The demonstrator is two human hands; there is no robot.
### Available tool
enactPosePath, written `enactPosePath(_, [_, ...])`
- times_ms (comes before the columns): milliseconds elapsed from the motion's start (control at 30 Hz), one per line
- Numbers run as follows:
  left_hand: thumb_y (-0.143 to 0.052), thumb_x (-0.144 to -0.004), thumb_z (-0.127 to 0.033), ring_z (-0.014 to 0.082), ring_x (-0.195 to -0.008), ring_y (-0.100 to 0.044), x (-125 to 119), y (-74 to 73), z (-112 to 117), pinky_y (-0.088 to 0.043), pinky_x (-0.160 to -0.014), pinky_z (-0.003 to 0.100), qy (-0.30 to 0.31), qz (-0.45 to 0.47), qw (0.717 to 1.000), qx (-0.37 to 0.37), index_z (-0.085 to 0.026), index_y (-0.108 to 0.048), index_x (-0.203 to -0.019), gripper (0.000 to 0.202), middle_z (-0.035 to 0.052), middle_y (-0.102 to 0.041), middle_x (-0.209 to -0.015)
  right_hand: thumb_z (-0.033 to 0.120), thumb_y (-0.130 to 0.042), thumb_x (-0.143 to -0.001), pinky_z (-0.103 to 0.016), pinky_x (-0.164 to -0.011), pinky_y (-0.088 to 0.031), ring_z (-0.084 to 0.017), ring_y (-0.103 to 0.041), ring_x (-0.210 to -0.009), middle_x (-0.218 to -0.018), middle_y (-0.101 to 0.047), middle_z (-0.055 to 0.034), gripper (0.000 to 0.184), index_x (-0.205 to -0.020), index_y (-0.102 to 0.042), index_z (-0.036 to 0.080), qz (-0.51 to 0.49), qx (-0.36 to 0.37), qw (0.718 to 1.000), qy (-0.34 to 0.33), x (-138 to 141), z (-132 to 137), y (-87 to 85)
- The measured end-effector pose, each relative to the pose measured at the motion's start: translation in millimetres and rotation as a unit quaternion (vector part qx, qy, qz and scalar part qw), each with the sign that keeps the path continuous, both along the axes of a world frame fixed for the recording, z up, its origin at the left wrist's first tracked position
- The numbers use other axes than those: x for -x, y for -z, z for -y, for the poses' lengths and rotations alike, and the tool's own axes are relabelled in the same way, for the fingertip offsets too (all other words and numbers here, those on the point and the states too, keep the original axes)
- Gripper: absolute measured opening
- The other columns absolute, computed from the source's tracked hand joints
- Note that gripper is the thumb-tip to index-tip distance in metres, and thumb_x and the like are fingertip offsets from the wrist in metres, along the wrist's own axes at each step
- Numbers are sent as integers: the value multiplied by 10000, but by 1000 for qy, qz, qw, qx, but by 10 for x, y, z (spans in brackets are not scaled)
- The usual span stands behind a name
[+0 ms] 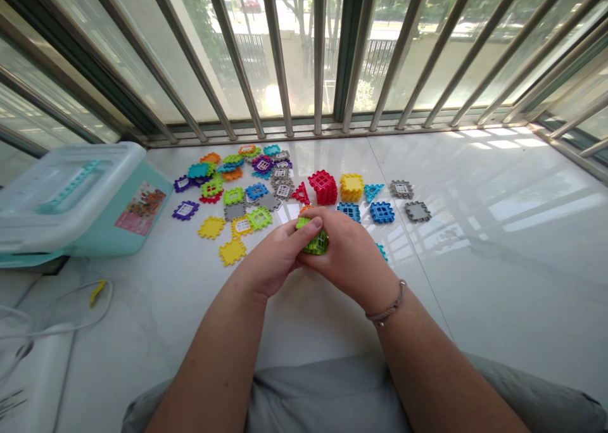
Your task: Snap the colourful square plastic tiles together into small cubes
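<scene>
Both my hands meet over the white floor and grip a small green block made of interlocking plastic tiles [314, 242]. My left hand [275, 256] wraps it from the left, thumb on top. My right hand [349, 252], with a bracelet at the wrist, closes round it from the right. Just beyond stand a red cube [323, 187] and a yellow cube [351, 187] built of the same tiles. Loose flat tiles [237, 199] in several colours lie scattered to the left of them.
A pale teal plastic storage box [71, 199] with a lid sits at the left. White cables [57, 319] lie at the lower left. A barred window [304, 53] runs along the far edge. Blue and grey tiles [382, 211] lie right of the cubes.
</scene>
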State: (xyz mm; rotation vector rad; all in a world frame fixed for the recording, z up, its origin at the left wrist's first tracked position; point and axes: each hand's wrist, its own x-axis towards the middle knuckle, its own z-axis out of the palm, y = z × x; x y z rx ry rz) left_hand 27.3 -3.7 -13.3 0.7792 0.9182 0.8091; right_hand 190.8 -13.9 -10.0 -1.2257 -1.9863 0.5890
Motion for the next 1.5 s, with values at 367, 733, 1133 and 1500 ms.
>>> enactPosePath(367, [-958,-835,-579,261,-1063,-798,0,6,0,-614,-819,275,1,1,1000,3,-145,-810,-1199,586,144,-838,-1173,132,-847,-835,-416,-1028,-592,-297,-767,-1173,-1268,-817,-90,428,-1223,-705,242,1,12,1000,1,-1,-1,-12])
enactPosePath(733, [-968,-820,-581,241,-1036,-791,-6,-9,2,-620,-807,264,1,1,1000,6,-149,-813,-1167,576,134,-838,-1164,151,-851,-847,-419,-1022,-592,-300,-768,-1172,-1274,-816,-94,426,-1238,-703,236,7,17,1000,1,9,1,2])
enactPosePath(1133, [-959,-826,-587,265,-1072,-795,-3,-1,7,-621,-819,280,3,-3,1000,5,-159,-815,-1168,566,137,-838,-1165,162,-856,-849,-419,-1019,-601,-303,-770,-1178,-1280,-813,-94,429,-1239,-701,248,11,17,1000,2,-4,1,14])
enactPosePath(1500, [-955,-835,-587,238,-1029,-779,3,17,5,-600,-786,257,6,5,1000,1,-177,-823,-1160,539,112,-836,-1138,153,-855,-849,-429,-1036,-593,-306,-766,-1189,-1284,-812,-94,434,-1245,-701,242,11,24,1000,3,-4,4,-10])
